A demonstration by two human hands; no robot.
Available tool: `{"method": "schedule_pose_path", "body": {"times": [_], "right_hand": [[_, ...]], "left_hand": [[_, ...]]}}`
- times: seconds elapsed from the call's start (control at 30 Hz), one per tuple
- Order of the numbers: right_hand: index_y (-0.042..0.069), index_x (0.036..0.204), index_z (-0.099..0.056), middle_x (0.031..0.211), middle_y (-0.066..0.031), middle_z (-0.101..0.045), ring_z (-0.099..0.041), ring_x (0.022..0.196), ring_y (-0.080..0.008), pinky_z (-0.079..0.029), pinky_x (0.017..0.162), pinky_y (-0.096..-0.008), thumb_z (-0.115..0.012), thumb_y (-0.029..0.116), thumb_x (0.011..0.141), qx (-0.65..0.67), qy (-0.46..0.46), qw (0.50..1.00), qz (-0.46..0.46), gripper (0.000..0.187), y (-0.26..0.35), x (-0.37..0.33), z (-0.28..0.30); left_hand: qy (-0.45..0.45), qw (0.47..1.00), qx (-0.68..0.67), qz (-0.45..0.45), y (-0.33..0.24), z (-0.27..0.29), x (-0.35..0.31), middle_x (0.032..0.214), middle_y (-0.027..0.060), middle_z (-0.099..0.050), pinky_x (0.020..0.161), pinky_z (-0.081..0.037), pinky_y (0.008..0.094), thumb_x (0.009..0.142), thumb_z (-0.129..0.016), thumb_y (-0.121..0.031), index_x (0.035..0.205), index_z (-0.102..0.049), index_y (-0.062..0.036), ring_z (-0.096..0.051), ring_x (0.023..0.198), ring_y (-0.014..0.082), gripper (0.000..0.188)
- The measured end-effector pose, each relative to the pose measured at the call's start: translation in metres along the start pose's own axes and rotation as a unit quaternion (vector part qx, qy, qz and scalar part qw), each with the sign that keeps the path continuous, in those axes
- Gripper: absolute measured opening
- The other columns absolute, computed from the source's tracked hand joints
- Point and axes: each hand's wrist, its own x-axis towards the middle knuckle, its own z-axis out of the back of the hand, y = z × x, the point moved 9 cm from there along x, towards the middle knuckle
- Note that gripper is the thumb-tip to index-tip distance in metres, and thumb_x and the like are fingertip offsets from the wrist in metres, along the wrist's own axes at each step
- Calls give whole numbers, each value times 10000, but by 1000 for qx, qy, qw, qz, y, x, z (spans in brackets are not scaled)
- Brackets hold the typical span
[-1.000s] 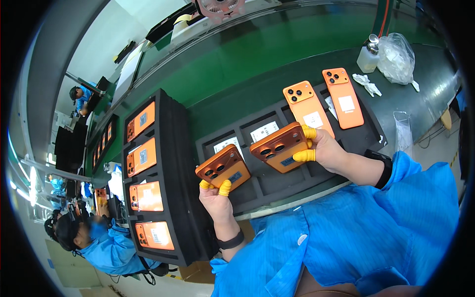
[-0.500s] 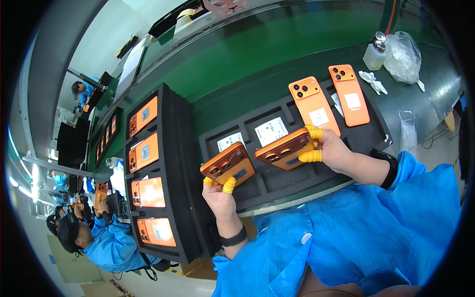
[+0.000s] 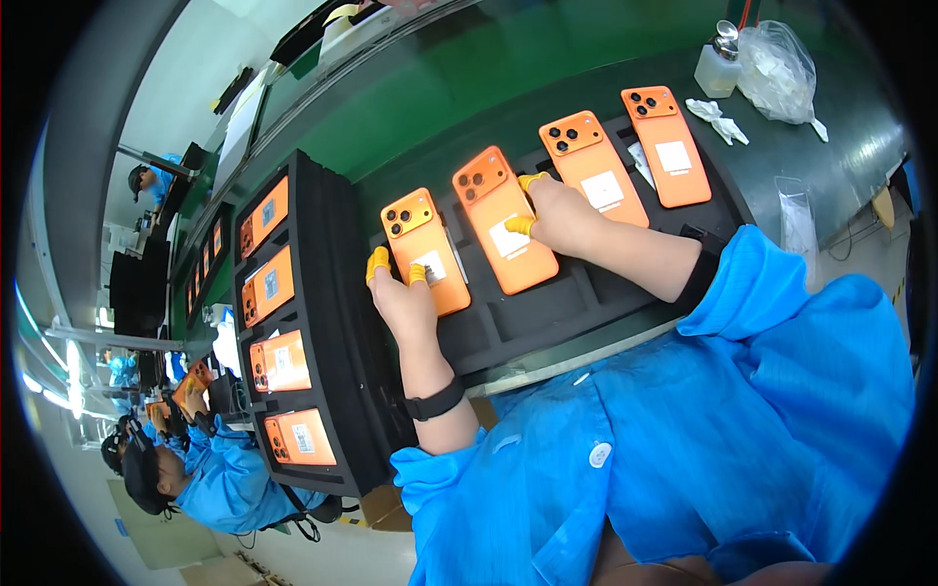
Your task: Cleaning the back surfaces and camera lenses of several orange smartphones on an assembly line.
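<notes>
Over the black tray [image 3: 535, 320], left fingers [image 3: 418, 273] pinch one orange phone [image 3: 421, 230], right fingers [image 3: 519, 226] a second phone [image 3: 488, 200]; side grips likely keep lenses [image 3: 472, 186] clear.

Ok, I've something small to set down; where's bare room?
Bare bench shows at right, between crumpled tissue and clear packet, and behind the black tray. Four orange phones, left hand and right hand crowd that tray; leftward, the tall black holder.
</notes>
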Motion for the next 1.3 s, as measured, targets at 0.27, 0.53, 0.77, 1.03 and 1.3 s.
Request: {"method": "schedule_pose_path", "body": {"times": [0.27, 0.53, 0.77, 1.03, 1.3], "right_hand": [[-36, 1019, -513, 990, -157, -487, -509, 928, -293, -417, 773, -361, -664, 331, 698, -161, -50, 984, 50, 511, 12, -35, 30], [-7, 964, -571, 956, -115, -514, -502, 923, -253, -375, 800, -356, -635, 481, 678, -281, 31, 959, 23, 570, 6, -46, -2], [-14, 890, -550, 870, -147, -554, -553, 832, -283, -425, 729, -359, -700, 370, 663, -56, -1, 998, 4, 470, 0, -39, -4], [-16, 922, -527, 733, -146, -574, -577, 691, -291, -454, 635, -361, -696, 286, 685, 39, 5, 999, 25, 419, 25, -44, -11], [-23, 1059, -501, 816, -141, -528, -538, 735, -289, -423, 697, -373, -656, 324, 701, -4, -79, 948, 309, 523, 77, -66, -14]], "left_hand": [[47, 965, 253, -43, -22, 3, -47, 1090, 271, -433, 921, -331, 425, 719, -676, -203, 1122, -400, 117, -395, 1066, 403, 583], [102, 935, 337, -38, -22, -8, -57, 1019, 264, -487, 859, -387, 422, 681, -710, -321, 1039, -450, 111, -449, 1004, 393, 618], [106, 936, 323, -90, -27, 3, -50, 821, 247, -568, 746, -453, 419, 702, -693, -282, 926, -488, 87, -551, 813, 397, 478], [74, 990, 95, -80, -4, 28, -52, 774, 216, -580, 614, -458, 330, 842, -417, -54, 982, -503, 90, -598, 724, 327, 218], [-79, 980, 129, -132, -13, 43, -62, 834, 206, -594, 638, -476, 313, 840, -403, -21, 1012, -488, 102, -607, 748, 311, 228]]}}
